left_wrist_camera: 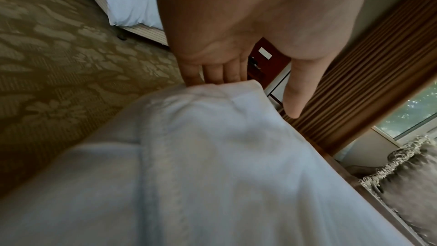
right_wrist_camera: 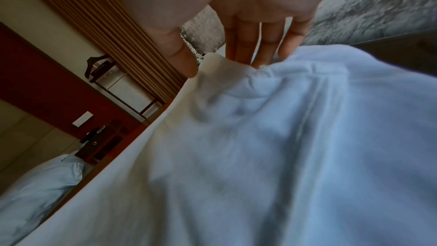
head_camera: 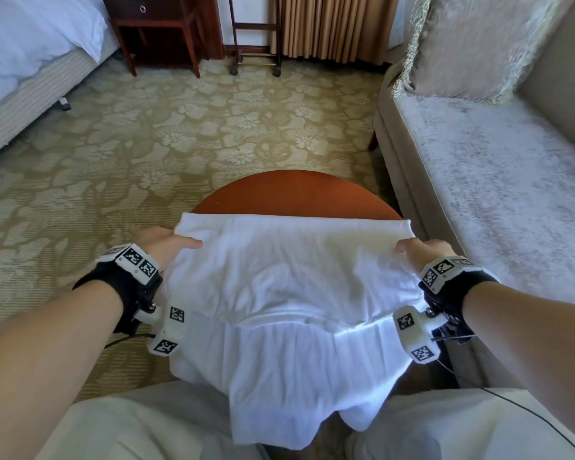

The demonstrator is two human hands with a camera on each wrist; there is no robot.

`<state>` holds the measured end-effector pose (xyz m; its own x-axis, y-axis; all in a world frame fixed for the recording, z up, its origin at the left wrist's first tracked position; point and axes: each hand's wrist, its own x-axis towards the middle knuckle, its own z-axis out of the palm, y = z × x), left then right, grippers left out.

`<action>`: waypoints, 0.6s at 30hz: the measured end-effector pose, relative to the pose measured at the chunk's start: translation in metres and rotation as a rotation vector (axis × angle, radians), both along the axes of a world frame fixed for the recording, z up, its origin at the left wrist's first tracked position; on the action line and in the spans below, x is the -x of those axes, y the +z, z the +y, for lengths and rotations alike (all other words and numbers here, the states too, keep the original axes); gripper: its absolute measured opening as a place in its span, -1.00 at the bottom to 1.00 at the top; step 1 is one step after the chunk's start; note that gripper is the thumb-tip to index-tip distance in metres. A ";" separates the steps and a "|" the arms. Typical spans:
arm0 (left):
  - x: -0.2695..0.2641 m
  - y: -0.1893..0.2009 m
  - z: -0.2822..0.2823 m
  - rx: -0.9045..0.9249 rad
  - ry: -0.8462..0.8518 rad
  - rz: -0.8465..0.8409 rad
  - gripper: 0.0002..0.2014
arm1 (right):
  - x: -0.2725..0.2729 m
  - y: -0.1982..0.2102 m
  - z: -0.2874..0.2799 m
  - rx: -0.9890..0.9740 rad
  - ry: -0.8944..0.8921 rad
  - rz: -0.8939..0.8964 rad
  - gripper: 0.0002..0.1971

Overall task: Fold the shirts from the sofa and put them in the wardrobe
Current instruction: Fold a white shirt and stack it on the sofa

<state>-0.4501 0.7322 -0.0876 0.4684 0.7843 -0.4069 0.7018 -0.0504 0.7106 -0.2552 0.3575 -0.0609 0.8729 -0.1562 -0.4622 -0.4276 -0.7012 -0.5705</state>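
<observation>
A white shirt (head_camera: 289, 277) lies spread over a round wooden table (head_camera: 289, 190), its near part hanging off the edge between my knees. A folded-over layer covers the far half. My left hand (head_camera: 180, 239) holds the far left corner, thumb on top and fingers underneath. My right hand (head_camera: 409, 245) holds the far right corner the same way. In the left wrist view the left hand (left_wrist_camera: 248, 91) has its fingers tucked behind the shirt (left_wrist_camera: 212, 156). In the right wrist view the right hand (right_wrist_camera: 224, 63) pinches the hem of the shirt (right_wrist_camera: 260, 137).
A grey sofa (head_camera: 495, 180) with a fringed cushion (head_camera: 472, 44) stands close on the right. A bed (head_camera: 24, 44) is at the far left, with a dark nightstand (head_camera: 156, 24) and a wheeled rack (head_camera: 253, 38) beyond. Patterned carpet (head_camera: 180, 127) lies between them.
</observation>
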 end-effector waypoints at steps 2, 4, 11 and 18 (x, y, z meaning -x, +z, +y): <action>0.005 0.000 -0.005 -0.002 -0.020 0.039 -0.69 | 0.010 0.002 -0.001 0.058 0.036 0.000 -0.60; 0.011 0.000 -0.011 0.024 -0.034 0.065 -0.62 | 0.019 0.003 -0.002 0.142 0.054 0.025 -0.59; 0.037 0.005 -0.025 -0.071 -0.030 0.143 -0.54 | 0.023 -0.012 -0.021 0.141 0.040 0.072 -0.66; 0.046 0.008 -0.019 -0.073 0.070 0.046 -0.65 | 0.028 0.000 -0.032 -0.079 -0.068 0.062 -0.79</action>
<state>-0.4964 0.7131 -0.0797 0.3933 0.8429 -0.3671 0.7370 -0.0503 0.6740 -0.2828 0.3259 -0.0608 0.8307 -0.1750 -0.5285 -0.5089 -0.6237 -0.5934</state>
